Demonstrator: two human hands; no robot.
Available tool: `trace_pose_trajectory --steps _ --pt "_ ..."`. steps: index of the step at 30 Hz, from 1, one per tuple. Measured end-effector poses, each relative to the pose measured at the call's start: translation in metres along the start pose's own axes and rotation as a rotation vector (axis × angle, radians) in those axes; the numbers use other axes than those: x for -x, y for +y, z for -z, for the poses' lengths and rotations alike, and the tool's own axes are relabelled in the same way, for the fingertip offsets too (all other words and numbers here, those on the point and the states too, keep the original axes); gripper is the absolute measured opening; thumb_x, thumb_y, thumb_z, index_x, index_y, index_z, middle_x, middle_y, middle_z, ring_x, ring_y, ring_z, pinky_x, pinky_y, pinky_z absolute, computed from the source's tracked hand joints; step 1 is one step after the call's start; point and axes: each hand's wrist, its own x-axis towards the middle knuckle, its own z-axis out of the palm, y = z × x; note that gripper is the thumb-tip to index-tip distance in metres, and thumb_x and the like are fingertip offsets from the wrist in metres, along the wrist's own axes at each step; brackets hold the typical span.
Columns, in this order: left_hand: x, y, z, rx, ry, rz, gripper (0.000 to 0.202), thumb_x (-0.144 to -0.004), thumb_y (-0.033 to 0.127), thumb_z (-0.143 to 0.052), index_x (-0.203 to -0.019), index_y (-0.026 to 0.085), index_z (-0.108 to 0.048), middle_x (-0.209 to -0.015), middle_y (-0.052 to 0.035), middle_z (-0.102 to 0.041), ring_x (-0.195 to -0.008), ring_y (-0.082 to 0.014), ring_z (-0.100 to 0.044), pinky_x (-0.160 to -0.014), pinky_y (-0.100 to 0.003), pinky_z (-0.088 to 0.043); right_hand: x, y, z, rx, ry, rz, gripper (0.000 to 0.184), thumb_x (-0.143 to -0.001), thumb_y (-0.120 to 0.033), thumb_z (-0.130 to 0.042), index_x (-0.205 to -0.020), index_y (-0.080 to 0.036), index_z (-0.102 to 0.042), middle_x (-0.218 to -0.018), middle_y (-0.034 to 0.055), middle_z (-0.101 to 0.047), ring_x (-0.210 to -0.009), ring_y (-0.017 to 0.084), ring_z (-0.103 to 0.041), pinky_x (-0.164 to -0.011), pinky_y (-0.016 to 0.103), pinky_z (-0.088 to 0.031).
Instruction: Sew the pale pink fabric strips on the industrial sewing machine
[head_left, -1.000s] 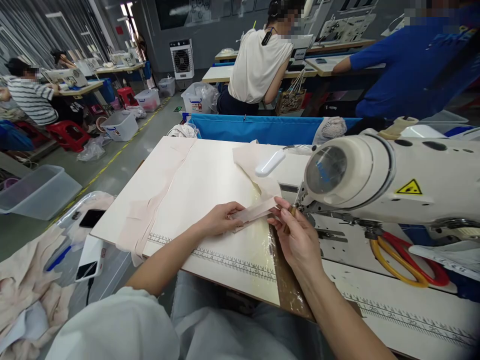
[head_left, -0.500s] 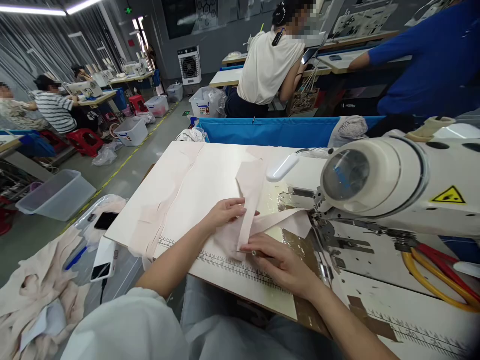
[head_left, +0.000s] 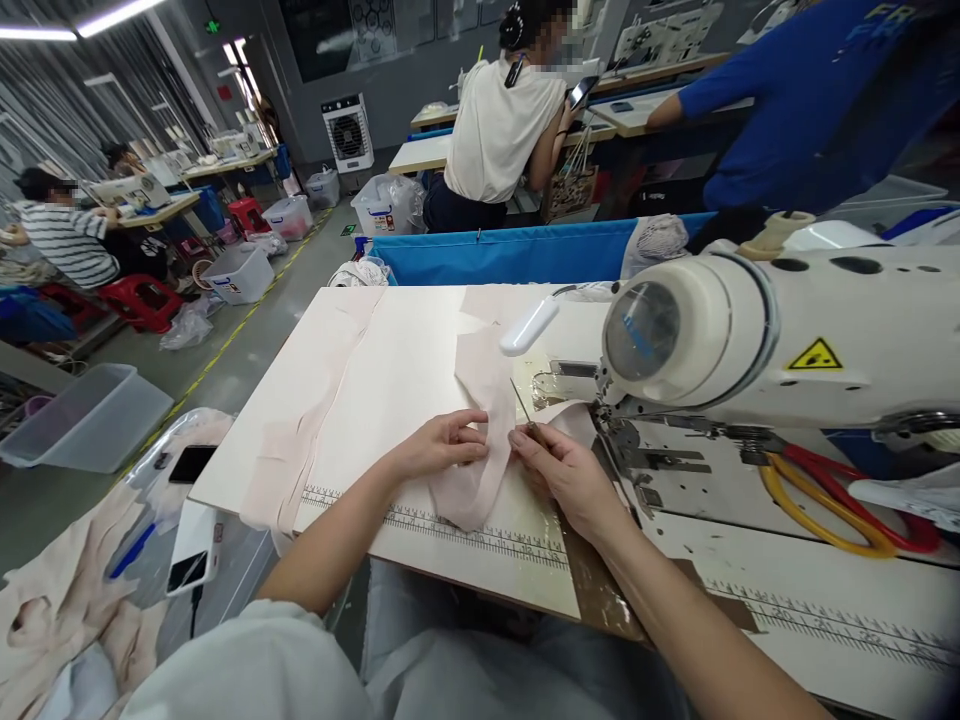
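Observation:
A pale pink fabric piece (head_left: 491, 470) lies folded on the white table in front of me, its lower end curving near the printed ruler. My left hand (head_left: 442, 443) is at its left edge, fingers curled together on the cloth; the thumb is partly hidden. At the opposite edge, my right hand (head_left: 562, 470) grips an awl (head_left: 522, 400), a thin metal spike pointing up and left from a brownish handle. Its fingertips also touch the fabric's edge. Another part of pale cloth (head_left: 574, 420) runs behind the right hand toward the sewing machine (head_left: 675, 330).
More pink fabric (head_left: 307, 430) lies along the table's left side. A white handheld device (head_left: 529, 326) rests at the back. Scissors (head_left: 825, 505) with yellow and red handles lie under the machine arm. A blue cloth trough (head_left: 495, 250) borders the far edge; co-workers sit beyond.
My right hand has risen and moved up along the fabric, and the awl's spike now shows clearly. The fabric strip has opened out wider. The view has shifted to the right.

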Motion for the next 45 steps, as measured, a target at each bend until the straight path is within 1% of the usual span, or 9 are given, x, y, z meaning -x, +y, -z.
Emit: trace_pose_trajectory --steps 6,12,19,27,30,34,37,41,45 --pt "-0.004 0.000 -0.009 -0.112 0.096 0.008 0.064 -0.078 0.078 -0.058 -0.088 0.015 -0.058 -0.078 -0.0023 -0.059 -0.068 -0.0119 -0.052 -0.060 -0.024 -0.039 0.001 -0.001 -0.002 -0.078 0.036 -0.004 0.050 -0.074 -0.069 -0.073 -0.081 -0.022 -0.058 -0.061 -0.0072 -0.037 -0.049 0.009 -0.025 -0.042 0.025 -0.018" --pt "-0.007 -0.005 -0.018 -0.343 0.093 -0.177 0.060 -0.085 0.077 -0.051 -0.070 0.020 -0.042 -0.058 0.0057 -0.040 -0.054 -0.0098 -0.038 -0.055 -0.026 -0.031 0.000 0.000 -0.005 -0.143 0.001 -0.004 0.049 -0.073 -0.067 -0.076 -0.077 -0.021 -0.058 -0.061 -0.0067 -0.039 -0.052 0.010 -0.029 -0.044 0.024 -0.023" --pt "-0.004 -0.008 -0.024 -0.403 0.130 -0.332 0.056 -0.091 0.070 -0.047 -0.070 0.019 -0.042 -0.062 0.0033 -0.043 -0.059 -0.0116 -0.040 -0.059 -0.027 -0.031 0.001 -0.013 -0.013 -0.269 -0.128 -0.010 0.052 -0.070 -0.061 -0.082 -0.064 -0.021 -0.049 -0.055 -0.0070 -0.040 -0.050 0.009 -0.036 -0.044 0.022 -0.027" --pt "0.003 -0.012 -0.040 0.020 0.088 -0.210 0.058 -0.080 0.071 -0.065 -0.072 0.019 -0.042 -0.060 0.0036 -0.046 -0.053 -0.0089 -0.040 -0.053 -0.023 -0.029 0.009 -0.009 -0.022 -0.440 -0.193 0.022 0.053 -0.077 -0.067 -0.071 -0.068 -0.023 -0.041 -0.045 -0.0105 -0.036 -0.036 0.005 -0.017 -0.037 0.023 -0.015" --pt "0.004 -0.015 -0.040 0.058 0.110 -0.175 0.058 -0.077 0.070 -0.069 -0.073 0.019 -0.044 -0.060 0.0037 -0.046 -0.053 -0.0090 -0.041 -0.053 -0.023 -0.031 0.010 -0.009 -0.018 -0.416 -0.226 0.058 0.050 -0.080 -0.066 -0.068 -0.070 -0.023 -0.044 -0.046 -0.0089 -0.039 -0.036 0.006 -0.020 -0.037 0.024 -0.017" --pt "0.000 -0.015 -0.037 0.066 0.131 -0.130 0.060 -0.080 0.077 -0.059 -0.074 0.019 -0.048 -0.060 0.0031 -0.047 -0.052 -0.0106 -0.044 -0.051 -0.023 -0.034 0.012 -0.014 -0.012 -0.325 -0.224 0.152 0.043 -0.084 -0.062 -0.069 -0.076 -0.021 -0.054 -0.056 -0.0051 -0.045 -0.048 0.010 -0.038 -0.045 0.025 -0.028" --pt "-0.001 -0.012 -0.037 0.056 0.130 -0.095 0.067 -0.081 0.085 -0.044 -0.072 0.019 -0.048 -0.057 0.0030 -0.045 -0.047 -0.0103 -0.040 -0.045 -0.023 -0.030 0.012 -0.014 -0.011 -0.237 -0.222 0.205 0.039 -0.087 -0.057 -0.068 -0.077 -0.021 -0.059 -0.061 -0.0038 -0.047 -0.055 0.012 -0.042 -0.051 0.026 -0.033" --pt "0.001 -0.008 -0.039 -0.065 0.186 -0.141 0.063 -0.082 0.081 -0.051 -0.071 0.019 -0.045 -0.054 0.0056 -0.040 -0.045 -0.0090 -0.034 -0.044 -0.023 -0.026 0.013 -0.013 -0.013 -0.154 -0.205 0.223 0.041 -0.088 -0.059 -0.066 -0.075 -0.021 -0.060 -0.060 -0.0045 -0.045 -0.055 0.012 -0.039 -0.052 0.027 -0.033" --pt "0.002 -0.007 -0.039 -0.192 0.242 -0.259 0.056 -0.086 0.072 -0.057 -0.072 0.019 -0.045 -0.064 0.0039 -0.042 -0.058 -0.0103 -0.038 -0.055 -0.024 -0.032 0.012 -0.011 -0.016 -0.142 -0.171 0.202 0.048 -0.086 -0.064 -0.066 -0.068 -0.021 -0.054 -0.058 -0.0056 -0.041 -0.054 0.012 -0.037 -0.051 0.026 -0.031"
